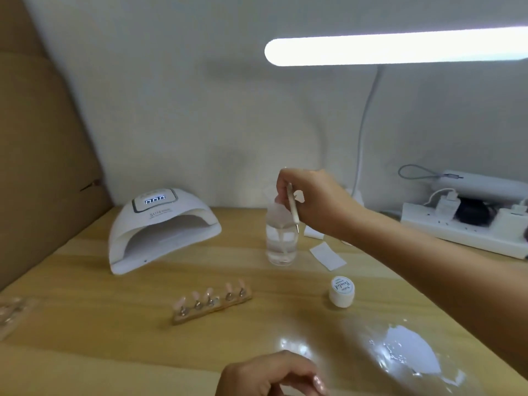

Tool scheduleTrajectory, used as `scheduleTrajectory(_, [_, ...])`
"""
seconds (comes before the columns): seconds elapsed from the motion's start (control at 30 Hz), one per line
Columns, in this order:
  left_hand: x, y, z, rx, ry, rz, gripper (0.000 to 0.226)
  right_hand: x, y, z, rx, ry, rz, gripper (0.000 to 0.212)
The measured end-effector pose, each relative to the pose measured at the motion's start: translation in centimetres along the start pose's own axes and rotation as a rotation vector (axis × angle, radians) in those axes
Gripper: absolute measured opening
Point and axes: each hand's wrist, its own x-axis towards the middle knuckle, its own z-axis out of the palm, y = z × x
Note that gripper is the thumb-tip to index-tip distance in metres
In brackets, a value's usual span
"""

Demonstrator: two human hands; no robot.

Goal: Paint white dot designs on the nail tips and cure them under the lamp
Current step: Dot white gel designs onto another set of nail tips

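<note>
A wooden holder [213, 305] with several pink nail tips lies at the centre of the table. Behind it to the left stands the white curing lamp [163, 227], its display lit and its opening facing me. My right hand [317, 201] is raised over a clear pump bottle [281, 241], holding a thin dotting pen [293, 207] that points down beside the bottle, with fingers at the bottle's top. A small white gel pot [342, 291] stands to the right of the holder. My left hand [271, 375] rests loosely curled at the bottom edge, holding nothing.
White wipe pieces [328, 255] lie right of the bottle. A clear plastic sheet with white paint smears [408, 350] lies at front right. A power strip with plugs [468, 224] sits at back right. A bright desk lamp bar [394, 48] hangs overhead. A clear tray [11, 312] is at far left.
</note>
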Motion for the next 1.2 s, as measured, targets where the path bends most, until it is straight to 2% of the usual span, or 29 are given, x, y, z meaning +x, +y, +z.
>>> scheduleTrajectory(0.07, [0.0,-0.5,0.4,-0.017,0.09,0.02,0.02,0.0,0.2,0.0,-0.029,-0.014,-0.013,0.016])
scheduleTrajectory(0.17, [-0.1,-1.0,1.0,0.091,0.222,0.052,0.008,-0.4,0.3,0.0,0.003,0.002,-0.044,0.012])
scheduleTrajectory(0.27, [0.0,-0.4,1.0,0.1,0.21,0.053,0.011,-0.7,0.2,-0.2,0.043,0.006,-0.024,0.013])
scheduleTrajectory(0.6, [-0.1,-0.3,1.1,0.052,0.254,-0.004,0.016,-0.1,0.1,-0.1,-0.09,-0.053,-0.101,0.014])
scheduleTrajectory(0.83, [-0.1,0.1,1.1,0.048,0.208,-0.035,0.008,-0.2,0.0,0.6,-0.151,-0.028,-0.102,0.011])
scheduleTrajectory(0.97, [-0.2,0.0,1.3,-0.002,0.239,-0.043,0.023,-0.2,0.1,0.8,-0.169,-0.013,-0.093,0.01])
scheduleTrajectory(1.2, [0.0,0.1,1.7,0.058,0.313,-0.01,0.006,-0.4,-0.1,1.1,-0.17,0.004,-0.062,0.012])
